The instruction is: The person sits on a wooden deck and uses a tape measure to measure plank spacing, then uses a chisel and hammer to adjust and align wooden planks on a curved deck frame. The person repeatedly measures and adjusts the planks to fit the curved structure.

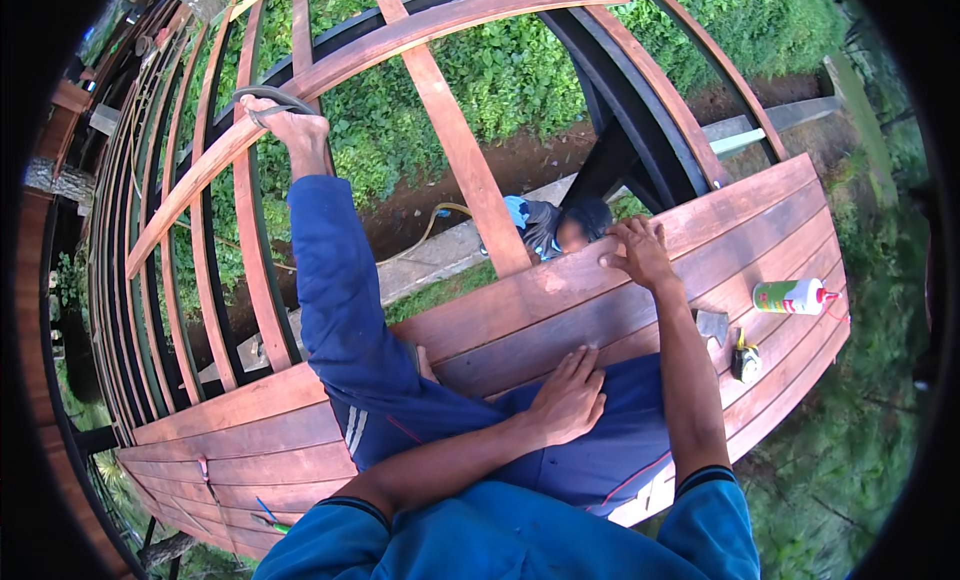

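I sit on a deck of reddish-brown wooden planks [530, 345]. My left hand [570, 398] lies flat across my blue trouser leg, its fingers stretched toward the planks and nothing in it. Farther out, my right hand [638, 252] rests on the outermost plank near its far edge, fingers spread and bent, holding nothing. To the right of my right forearm are a grey metal piece [711, 327], partly hidden, and a yellow-and-black tape measure [745, 362]. Beyond them lies a white-and-green bottle [790, 297] with a red cap.
Open gaps between wooden joists [455, 140] show greenery and ground below. My foot in a sandal [280, 110] braces on a curved timber [400, 40]. Another person [555, 225] is below the deck edge. Tools with red [205, 470] and green [270, 523] handles lie left.
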`<state>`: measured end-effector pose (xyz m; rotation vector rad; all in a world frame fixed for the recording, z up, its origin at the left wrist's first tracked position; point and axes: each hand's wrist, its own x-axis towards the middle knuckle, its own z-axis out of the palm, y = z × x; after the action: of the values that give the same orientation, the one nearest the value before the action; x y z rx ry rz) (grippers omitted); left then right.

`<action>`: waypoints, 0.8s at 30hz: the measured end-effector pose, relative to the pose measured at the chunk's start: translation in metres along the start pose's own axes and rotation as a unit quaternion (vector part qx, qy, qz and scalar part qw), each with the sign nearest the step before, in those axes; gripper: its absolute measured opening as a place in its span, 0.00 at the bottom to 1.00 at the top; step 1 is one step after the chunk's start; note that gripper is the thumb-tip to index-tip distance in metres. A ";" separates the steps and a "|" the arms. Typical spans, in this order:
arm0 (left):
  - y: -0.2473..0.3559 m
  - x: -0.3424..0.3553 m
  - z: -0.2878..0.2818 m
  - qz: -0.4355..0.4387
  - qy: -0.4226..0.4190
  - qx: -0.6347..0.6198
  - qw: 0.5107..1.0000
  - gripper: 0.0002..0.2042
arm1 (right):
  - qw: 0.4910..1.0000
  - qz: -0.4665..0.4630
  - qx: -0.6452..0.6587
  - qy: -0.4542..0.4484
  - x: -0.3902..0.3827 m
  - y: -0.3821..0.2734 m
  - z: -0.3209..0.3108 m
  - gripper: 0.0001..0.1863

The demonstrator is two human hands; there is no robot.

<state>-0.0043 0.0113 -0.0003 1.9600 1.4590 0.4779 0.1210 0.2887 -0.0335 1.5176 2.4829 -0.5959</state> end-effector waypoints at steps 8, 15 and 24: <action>-0.001 0.002 -0.004 0.023 0.002 -0.013 1.000 0.21 | 1.000 0.008 -0.001 -0.012 0.000 -0.002 0.001 0.37; 0.000 0.004 -0.009 0.023 -0.005 -0.007 1.000 0.22 | 1.000 0.009 0.002 -0.001 -0.002 -0.007 -0.005 0.37; 0.000 -0.002 0.002 0.006 0.002 -0.010 1.000 0.21 | 1.000 -0.008 0.011 0.005 -0.002 -0.002 -0.002 0.36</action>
<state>-0.0038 0.0092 -0.0014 1.9532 1.4405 0.4988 0.1203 0.2867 -0.0304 1.5136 2.5054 -0.6213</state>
